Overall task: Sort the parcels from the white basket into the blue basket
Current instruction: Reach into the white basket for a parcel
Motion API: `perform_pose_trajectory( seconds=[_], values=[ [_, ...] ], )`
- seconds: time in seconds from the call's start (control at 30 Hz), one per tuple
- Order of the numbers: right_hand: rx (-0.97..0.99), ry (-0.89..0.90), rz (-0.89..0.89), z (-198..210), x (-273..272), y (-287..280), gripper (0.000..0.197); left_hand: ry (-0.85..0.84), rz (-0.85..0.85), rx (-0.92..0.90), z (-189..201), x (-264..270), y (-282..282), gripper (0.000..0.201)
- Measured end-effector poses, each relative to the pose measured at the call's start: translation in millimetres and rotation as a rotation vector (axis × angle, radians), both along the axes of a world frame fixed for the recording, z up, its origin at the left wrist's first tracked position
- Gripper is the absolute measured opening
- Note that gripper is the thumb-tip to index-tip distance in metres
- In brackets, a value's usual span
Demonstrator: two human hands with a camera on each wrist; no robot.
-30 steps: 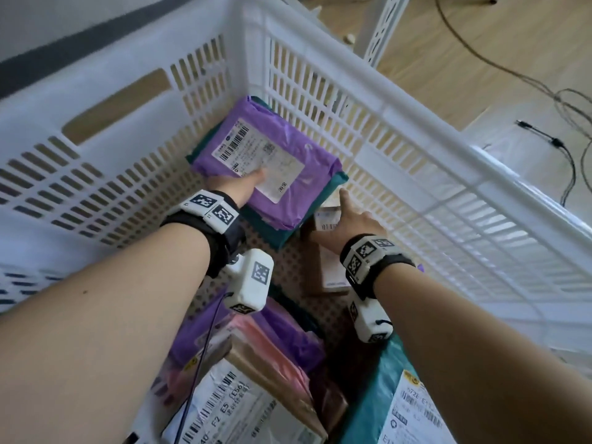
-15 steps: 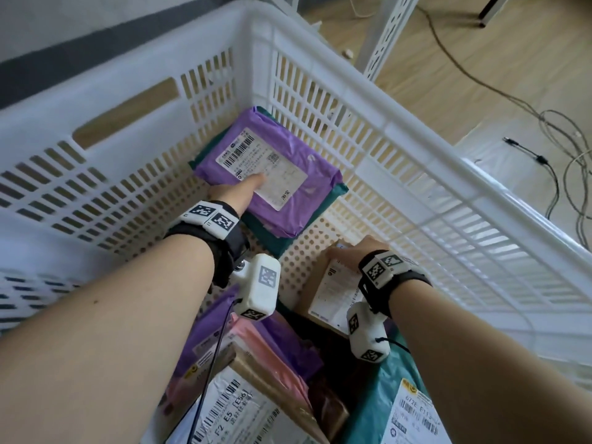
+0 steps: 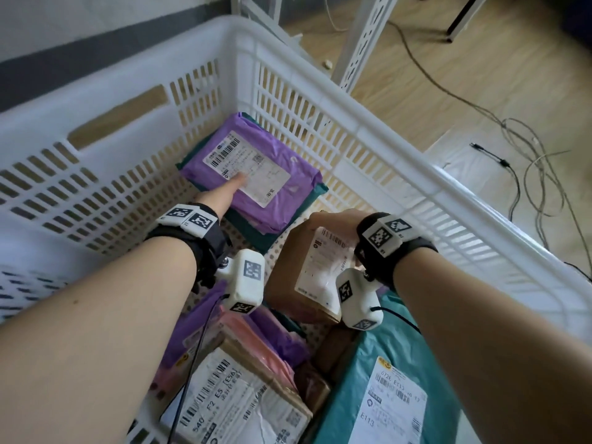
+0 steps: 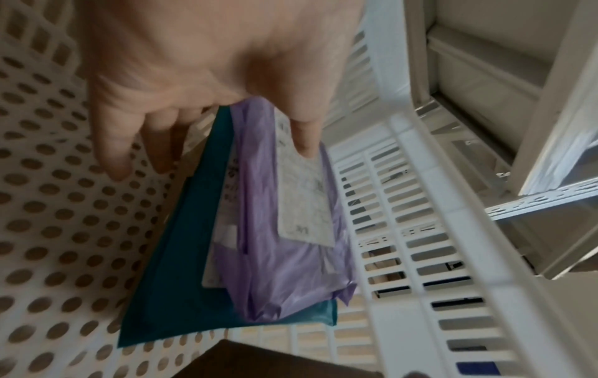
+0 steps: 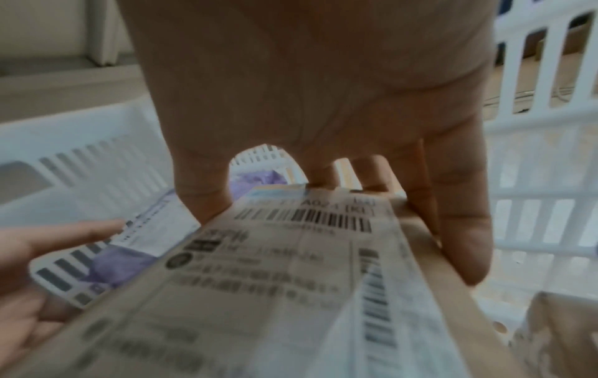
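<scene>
Right hand clamped over top edge of brown cardboard parcel, tilted up inside white basket; left hand pinching purple mailer just beyond, atop teal mailer.

You have the slatted walls of the white basket hemming you in on the far and right sides. The purple parcel on the teal parcel fills the far corner, so there is little room there. A strip of bare perforated floor lies open between that stack and the brown box. Nearer you, the labelled carton and the big teal mailer block the bottom; above the rim your way is open
</scene>
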State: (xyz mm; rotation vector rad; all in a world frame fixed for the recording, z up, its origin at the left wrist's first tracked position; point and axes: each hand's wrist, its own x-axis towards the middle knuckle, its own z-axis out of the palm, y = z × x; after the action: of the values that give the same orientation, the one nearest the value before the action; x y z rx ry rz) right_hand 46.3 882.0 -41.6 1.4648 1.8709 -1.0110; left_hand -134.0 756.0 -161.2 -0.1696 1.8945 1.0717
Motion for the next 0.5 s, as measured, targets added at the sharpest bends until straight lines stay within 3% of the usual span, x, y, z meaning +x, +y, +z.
perform_pose_trajectory(
  seconds=[0.1, 0.17, 0.23, 0.3, 0.43, 0.5],
  values=[
    [-0.015, 0.010, 0.048, 30.5, 7.9, -16.7, 0.036, 0.083, 0.031, 0.030, -17.4, -28.3, -10.8, 0.134],
    [-0.046, 0.033, 0.101, 60.0, 12.5, -28.1, 0.030, 0.141, 0.027, 0.022, 18.1, -26.4, -24.2, 0.124],
    [-0.068, 0.093, 0.131, 87.0, 13.3, -39.7, 0.035, 0.223, 0.001, 0.023, 67.4, -17.5, -42.2, 0.100],
    [-0.045, 0.212, 0.110, 103.4, 4.8, -54.1, 0.034, 0.274, 0.014, 0.016, 93.3, -21.2, -60.3, 0.076],
    [0.092, 0.447, -0.022, 98.9, -31.5, -88.6, 0.029, 0.296, 0.032, -0.008, 117.9, -40.3, -95.8, 0.043],
    [0.133, 0.486, 0.014, 83.5, -51.2, -108.5, 0.030, 0.290, 0.032, 0.006, 121.6, -42.6, -103.4, 0.049]
  ],
)
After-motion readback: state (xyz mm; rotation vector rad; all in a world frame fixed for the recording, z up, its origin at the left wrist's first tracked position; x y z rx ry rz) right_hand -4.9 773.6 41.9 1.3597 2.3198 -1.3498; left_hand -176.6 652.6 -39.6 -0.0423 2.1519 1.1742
